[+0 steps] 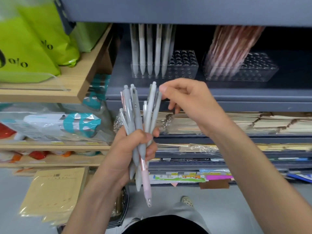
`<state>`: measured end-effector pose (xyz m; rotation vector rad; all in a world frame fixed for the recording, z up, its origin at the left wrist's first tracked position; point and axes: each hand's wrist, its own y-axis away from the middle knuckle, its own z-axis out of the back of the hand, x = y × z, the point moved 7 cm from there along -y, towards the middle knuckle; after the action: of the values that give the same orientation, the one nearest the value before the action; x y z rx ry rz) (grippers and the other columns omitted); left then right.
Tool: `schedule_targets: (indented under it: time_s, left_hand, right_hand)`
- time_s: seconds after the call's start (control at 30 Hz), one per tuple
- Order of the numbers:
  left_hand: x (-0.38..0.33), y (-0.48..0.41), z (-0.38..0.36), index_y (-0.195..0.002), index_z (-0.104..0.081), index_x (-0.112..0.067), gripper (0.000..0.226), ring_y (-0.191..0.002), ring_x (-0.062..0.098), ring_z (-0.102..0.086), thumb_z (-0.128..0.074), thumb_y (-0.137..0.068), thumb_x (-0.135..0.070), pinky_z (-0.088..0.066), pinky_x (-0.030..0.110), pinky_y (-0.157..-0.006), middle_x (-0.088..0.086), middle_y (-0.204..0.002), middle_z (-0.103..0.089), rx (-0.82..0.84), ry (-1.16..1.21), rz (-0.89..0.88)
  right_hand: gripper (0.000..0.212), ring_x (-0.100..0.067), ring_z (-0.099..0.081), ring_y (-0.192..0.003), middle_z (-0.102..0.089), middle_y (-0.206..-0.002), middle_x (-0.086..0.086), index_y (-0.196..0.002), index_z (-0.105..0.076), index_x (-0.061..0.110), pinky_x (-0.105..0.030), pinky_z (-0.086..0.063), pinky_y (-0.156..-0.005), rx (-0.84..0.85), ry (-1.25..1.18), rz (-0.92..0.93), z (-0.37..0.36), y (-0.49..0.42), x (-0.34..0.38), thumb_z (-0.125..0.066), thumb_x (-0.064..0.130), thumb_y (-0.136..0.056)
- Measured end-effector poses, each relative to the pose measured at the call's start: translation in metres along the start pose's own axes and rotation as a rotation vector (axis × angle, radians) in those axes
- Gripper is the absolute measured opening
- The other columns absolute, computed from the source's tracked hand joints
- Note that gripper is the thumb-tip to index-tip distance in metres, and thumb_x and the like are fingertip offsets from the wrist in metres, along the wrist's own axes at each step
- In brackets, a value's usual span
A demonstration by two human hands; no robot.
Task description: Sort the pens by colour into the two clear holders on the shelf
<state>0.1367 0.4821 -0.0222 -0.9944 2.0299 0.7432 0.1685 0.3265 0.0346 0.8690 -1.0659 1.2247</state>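
The person stands close to a grey metal shelf (219,97), and both hands are up in front of it. The left hand (133,152) is wrapped tight round a bundle of pens (135,115), fingers curled about the barrels near their middles, click-tops pointing up and tips hanging below the fist. Nearly all of the bundle is pale grey; one pink pen (146,181) sticks out lower than the others, its tip the lowest of the lot. The right hand (190,100) reaches in from the right and pinches the top end of one grey pen (154,107) at the right edge of the bundle, thumb on the near side, the other fingers curled behind. On the shelf above the hands stand the two clear holders, side by side and apart. The left holder (184,68) has a row of grey pens (149,53) upright at its left end. The right holder (260,70) carries a leaning bunch of pink pens (231,51) at its left side. Green bags (25,48) lie on a wooden shelf (81,78) to the left, and stacked notebooks (253,122) fill the level below.
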Motion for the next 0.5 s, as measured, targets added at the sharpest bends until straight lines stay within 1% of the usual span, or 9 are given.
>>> schedule_targets:
  time_s: [0.07,0.13,0.23,0.3,0.4,0.43,0.5]
  left_hand:
    - [0.005,-0.004,-0.011,-0.08,-0.062,-0.007,0.027,-0.044,0.013,-0.039,-0.065,-0.054,-0.014,-0.035,0.02,-0.039,0.013,-0.08,-0.058,0.02,-0.009,0.004]
    - [0.01,-0.007,-0.021,-0.079,-0.064,-0.008,0.025,-0.044,0.013,-0.039,-0.066,-0.055,-0.013,-0.035,0.02,-0.039,0.013,-0.08,-0.058,0.038,-0.004,0.017]
    - [0.016,-0.013,-0.029,-0.091,-0.053,-0.003,0.039,-0.045,0.013,-0.04,-0.066,-0.056,-0.014,-0.036,0.02,-0.04,0.013,-0.081,-0.058,0.027,-0.006,0.036]
    - [0.018,-0.017,-0.034,-0.095,-0.051,-0.003,0.043,-0.045,0.013,-0.041,-0.067,-0.057,-0.015,-0.038,0.02,-0.04,0.012,-0.082,-0.058,0.02,0.028,0.049]
    - [0.019,-0.022,-0.039,-0.097,-0.049,-0.003,0.044,-0.046,0.013,-0.042,-0.066,-0.059,-0.017,-0.039,0.02,-0.041,0.011,-0.083,-0.059,0.016,0.099,0.057]
    - [0.018,-0.023,-0.04,-0.097,-0.049,-0.003,0.043,-0.046,0.013,-0.042,-0.066,-0.06,-0.018,-0.039,0.02,-0.042,0.01,-0.083,-0.059,0.012,0.106,0.05]
    - [0.017,-0.025,-0.042,-0.096,-0.049,-0.004,0.04,-0.048,0.013,-0.041,-0.064,-0.063,-0.019,-0.039,0.021,-0.043,0.01,-0.084,-0.058,0.003,0.112,0.033]
  right_hand:
    - [0.014,-0.008,-0.061,-0.065,-0.072,-0.083,0.002,-0.092,-0.075,0.023,-0.024,-0.05,-0.058,0.026,-0.055,-0.035,0.004,-0.002,-0.004,-0.07,0.035,-0.087]
    - [0.017,-0.01,-0.059,-0.068,-0.07,-0.079,0.002,-0.094,-0.075,0.016,-0.024,-0.048,-0.057,0.074,-0.096,-0.075,0.009,-0.005,-0.007,-0.071,0.03,-0.087]
    - [0.013,-0.014,-0.056,-0.072,-0.067,-0.081,-0.005,-0.092,-0.073,0.009,-0.025,-0.044,-0.056,0.115,-0.157,-0.115,0.017,-0.009,-0.011,-0.072,0.021,-0.086]
    - [0.013,-0.014,-0.055,-0.073,-0.066,-0.084,-0.007,-0.094,-0.072,0.006,-0.025,-0.042,-0.055,0.117,-0.224,-0.113,0.023,-0.011,-0.012,-0.071,0.017,-0.087]
    - [0.022,-0.009,-0.054,-0.071,-0.066,-0.089,-0.008,-0.102,-0.069,0.001,-0.023,-0.042,-0.056,0.089,-0.272,-0.054,0.034,-0.013,-0.011,-0.071,0.017,-0.088]
    - [0.022,-0.01,-0.055,-0.071,-0.067,-0.092,-0.012,-0.102,-0.068,0.0,-0.024,-0.043,-0.057,0.09,-0.298,-0.03,0.037,-0.013,-0.01,-0.07,0.017,-0.088]
    - [0.015,-0.014,-0.058,-0.072,-0.067,-0.106,-0.023,-0.099,-0.065,0.002,-0.027,-0.046,-0.058,0.112,-0.397,0.0,0.038,-0.012,-0.01,-0.067,0.014,-0.09]
